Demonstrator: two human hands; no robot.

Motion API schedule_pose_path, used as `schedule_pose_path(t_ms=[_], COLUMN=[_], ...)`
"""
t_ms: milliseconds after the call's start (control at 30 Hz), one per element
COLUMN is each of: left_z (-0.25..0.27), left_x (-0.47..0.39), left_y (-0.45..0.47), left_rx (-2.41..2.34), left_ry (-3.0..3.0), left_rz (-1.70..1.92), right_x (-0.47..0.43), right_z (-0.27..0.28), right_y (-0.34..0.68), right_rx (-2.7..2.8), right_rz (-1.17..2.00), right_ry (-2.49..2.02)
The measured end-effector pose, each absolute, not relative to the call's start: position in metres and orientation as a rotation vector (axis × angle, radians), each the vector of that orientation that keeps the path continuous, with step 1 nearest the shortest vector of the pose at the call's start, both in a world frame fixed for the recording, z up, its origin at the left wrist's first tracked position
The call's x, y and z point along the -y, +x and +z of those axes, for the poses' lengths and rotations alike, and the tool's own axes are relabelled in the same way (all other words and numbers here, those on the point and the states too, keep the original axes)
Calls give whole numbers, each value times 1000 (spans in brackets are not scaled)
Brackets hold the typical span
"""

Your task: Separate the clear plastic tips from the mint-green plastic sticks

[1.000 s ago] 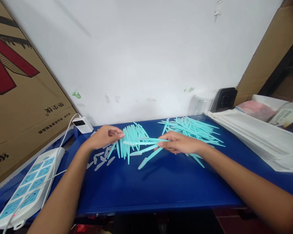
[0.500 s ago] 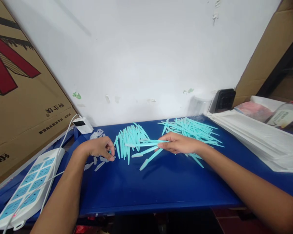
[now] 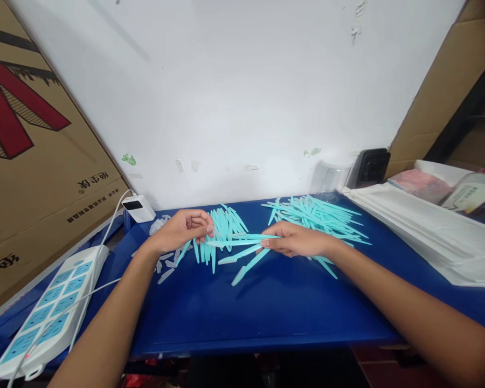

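In a pinch, my left hand is closed on what looks like a clear plastic cap, mostly hidden by the fingertips. It is just left of the blade ends of several turquoise eyebrow razors fanned out in my right hand, which is closed around their handles. Behind and below my left hand lie loose clear caps on the blue table. A row of turquoise razors rests between the hands, partly covered by my left fingers. Past my right hand is a larger heap of razors.
A white power strip with cables lies at the left, near a white charging device and a big cardboard box. Along the right are stacked white sheets and a bottle. A clear round container stands by the wall.
My left hand has moved right and slightly up, from the loose caps to near the razors' blade ends. My right hand holds its razors in nearly the same place.
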State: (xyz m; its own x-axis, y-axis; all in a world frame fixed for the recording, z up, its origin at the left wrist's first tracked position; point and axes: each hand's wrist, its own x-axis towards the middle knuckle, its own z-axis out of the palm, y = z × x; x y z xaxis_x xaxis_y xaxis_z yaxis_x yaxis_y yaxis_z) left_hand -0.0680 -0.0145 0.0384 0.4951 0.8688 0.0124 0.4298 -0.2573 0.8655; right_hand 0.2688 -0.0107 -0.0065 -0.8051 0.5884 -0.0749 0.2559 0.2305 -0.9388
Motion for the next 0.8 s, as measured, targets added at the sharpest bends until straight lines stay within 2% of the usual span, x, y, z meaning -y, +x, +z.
schedule_pose_path(t_ms=[400,800], left_z=[11,2], left_x=[8,6], left_y=[-48,-39], left_rx=[-1121,-1000], left_ry=[1763,1735], left_rz=[1055,1184], right_x=[9,11], right_z=[-7,-3], right_y=[270,268], right_rx=[2137,2114], right_rz=[1582,1460], right_ry=[-801,-809])
